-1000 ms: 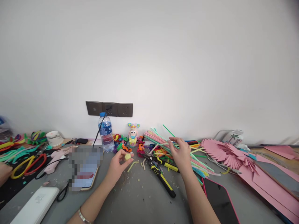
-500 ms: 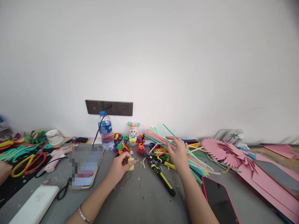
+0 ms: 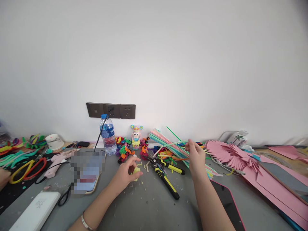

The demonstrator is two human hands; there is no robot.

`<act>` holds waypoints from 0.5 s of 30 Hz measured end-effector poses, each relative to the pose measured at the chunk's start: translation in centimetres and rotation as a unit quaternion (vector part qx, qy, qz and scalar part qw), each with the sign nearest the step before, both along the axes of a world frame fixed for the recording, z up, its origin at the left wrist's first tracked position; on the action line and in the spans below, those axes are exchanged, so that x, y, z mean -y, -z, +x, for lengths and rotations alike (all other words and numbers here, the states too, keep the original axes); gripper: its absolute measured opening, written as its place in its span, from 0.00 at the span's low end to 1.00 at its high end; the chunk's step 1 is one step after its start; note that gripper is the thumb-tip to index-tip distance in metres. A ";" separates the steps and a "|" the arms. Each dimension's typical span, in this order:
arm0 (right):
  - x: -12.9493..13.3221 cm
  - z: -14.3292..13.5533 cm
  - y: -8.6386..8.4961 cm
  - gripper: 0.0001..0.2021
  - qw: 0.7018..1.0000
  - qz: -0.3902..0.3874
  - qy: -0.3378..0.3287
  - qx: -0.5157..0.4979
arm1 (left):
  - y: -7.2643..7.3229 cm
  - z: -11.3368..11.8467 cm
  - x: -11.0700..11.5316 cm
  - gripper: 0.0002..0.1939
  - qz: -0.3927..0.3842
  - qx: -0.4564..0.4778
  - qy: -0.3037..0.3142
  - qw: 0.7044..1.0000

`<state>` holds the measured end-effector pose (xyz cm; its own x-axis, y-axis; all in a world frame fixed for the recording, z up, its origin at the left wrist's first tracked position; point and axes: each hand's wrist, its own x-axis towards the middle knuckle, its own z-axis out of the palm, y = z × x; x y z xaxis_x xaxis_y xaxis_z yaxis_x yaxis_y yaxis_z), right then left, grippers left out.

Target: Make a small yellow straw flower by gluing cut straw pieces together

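Observation:
My left hand (image 3: 126, 171) is curled round a small pale yellow fuzzy piece (image 3: 137, 170), thumb and fingertips on it; the fingers hide part of it. Over the bundle of pastel pipe cleaners (image 3: 168, 141), my right hand (image 3: 197, 157) is closed in a pinch on one pale pipe cleaner (image 3: 174, 142), which stretches left from the fingertips. Between the hands lie black-and-yellow pliers (image 3: 166, 183), with a second black-and-yellow handle (image 3: 174, 167) beside them. Just beyond my left hand are bright pipe-cleaner figures (image 3: 125, 150) and a pastel big-eyed figurine (image 3: 136, 138).
A water bottle (image 3: 108, 136) stands before wall sockets (image 3: 110, 110). Left are a phone (image 3: 89, 173) with blurred screen, a white power bank (image 3: 36, 210), a pink glue gun (image 3: 55, 162) and another person's hand (image 3: 3, 178). Right are a dark pink-edged device (image 3: 226, 199) and folded pink paper (image 3: 228, 157).
My right hand has moved right and a little down, and its fingers have closed on a pale pipe cleaner, drawn out from the bundle. My left hand stays near its place with the yellow piece.

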<state>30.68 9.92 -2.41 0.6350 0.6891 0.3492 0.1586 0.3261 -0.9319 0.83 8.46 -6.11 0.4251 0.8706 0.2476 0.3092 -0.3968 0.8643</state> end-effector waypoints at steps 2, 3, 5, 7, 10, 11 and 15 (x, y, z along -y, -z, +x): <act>-0.5 0.8 0.5 0.20 0.995 0.052 -0.005 -0.089 | 0.0 0.0 0.0 0.18 0.001 -0.005 -0.001 1.000; -0.7 1.3 0.7 0.21 0.992 0.064 -0.011 -0.111 | 0.0 0.0 0.0 0.17 0.003 -0.006 -0.002 1.000; -0.8 2.2 1.1 0.21 0.989 0.069 -0.024 -0.127 | -0.1 -0.1 0.0 0.16 0.006 -0.006 -0.004 1.000; -0.8 2.8 1.4 0.20 0.986 0.075 -0.031 -0.143 | -0.3 -0.1 0.0 0.15 0.011 -0.008 -0.007 1.000; -0.6 3.3 1.7 0.20 0.975 0.092 -0.053 -0.197 | -0.5 -0.1 0.1 0.13 0.019 -0.008 -0.010 1.000; -0.6 3.4 1.8 0.19 0.968 0.095 -0.065 -0.223 | -0.6 -0.1 0.1 0.13 0.021 -0.008 -0.010 1.000; -0.7 3.3 2.1 0.19 0.953 0.093 -0.088 -0.276 | -0.6 -0.1 0.2 0.12 0.020 -0.015 -0.009 1.000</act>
<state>33.98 10.60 -4.55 0.6378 0.7604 0.1225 -0.4104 0.4701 -0.7814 0.73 8.23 -5.50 0.4171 0.8678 0.2702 0.3420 -0.4252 0.8380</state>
